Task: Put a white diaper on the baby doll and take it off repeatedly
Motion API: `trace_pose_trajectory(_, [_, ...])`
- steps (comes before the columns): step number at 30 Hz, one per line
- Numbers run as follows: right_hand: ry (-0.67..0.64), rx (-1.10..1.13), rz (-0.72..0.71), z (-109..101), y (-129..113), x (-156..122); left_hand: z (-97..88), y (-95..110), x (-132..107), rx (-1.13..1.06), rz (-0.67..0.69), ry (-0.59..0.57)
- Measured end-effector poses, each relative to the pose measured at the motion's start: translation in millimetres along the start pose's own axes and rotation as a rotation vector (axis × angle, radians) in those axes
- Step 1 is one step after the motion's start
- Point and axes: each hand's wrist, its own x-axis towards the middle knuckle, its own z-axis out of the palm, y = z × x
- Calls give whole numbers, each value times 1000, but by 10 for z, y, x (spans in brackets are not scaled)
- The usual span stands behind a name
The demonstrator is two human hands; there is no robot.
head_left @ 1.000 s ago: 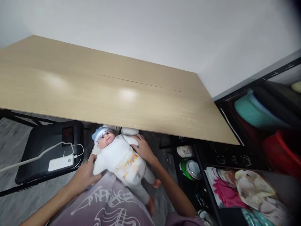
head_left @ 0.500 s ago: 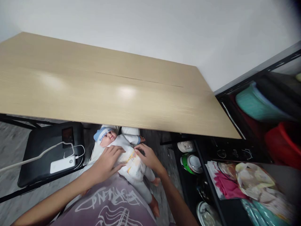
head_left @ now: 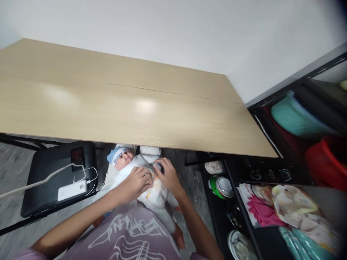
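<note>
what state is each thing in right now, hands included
soft white-clothed baby doll: face up across the lap
blue-and-white fabric cap: on the doll's head
white printed diaper: on the doll; fastening hidden
left hand: fingers bent over the diaper's front
right hand: beside the diaper, grip unclear
white rectangular power bank: flat, cable plugged in
teal plastic basin: tilted

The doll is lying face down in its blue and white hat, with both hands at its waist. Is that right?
Not quite: the doll is lying face up, not face down, as the head view shows. It does wear its blue and white hat, and both the left hand and the right hand are at its waist.
</note>
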Motion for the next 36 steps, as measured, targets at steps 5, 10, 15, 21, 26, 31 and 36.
trace_pose_trajectory(5, [-310,0,-222,-96,-416,-88,-397,224,-352,-170,-35,-140])
trace_pose_trajectory(10, [-382,-169,-175,-333,-335,-397,-502,231,-779,-291,-30,-270])
trace_pose_trajectory(15, [-453,-151,164,-636,-188,-736,-295,174,-459,-304,24,-217])
trace_pose_trajectory(21, [-520,-287,311,-543,-223,-841,282,105,723,121,57,-265])
trace_pose_trajectory(26, [-538,-342,425,-499,-155,-953,760,22,1248,223,-66,-524])
trace_pose_trajectory(31, [-548,-321,543,-447,91,-1219,723,51,1078,200,-121,-431])
trace_pose_trajectory(36, [-468,-228,623,-255,338,-1308,483,161,881,161,-90,-319])
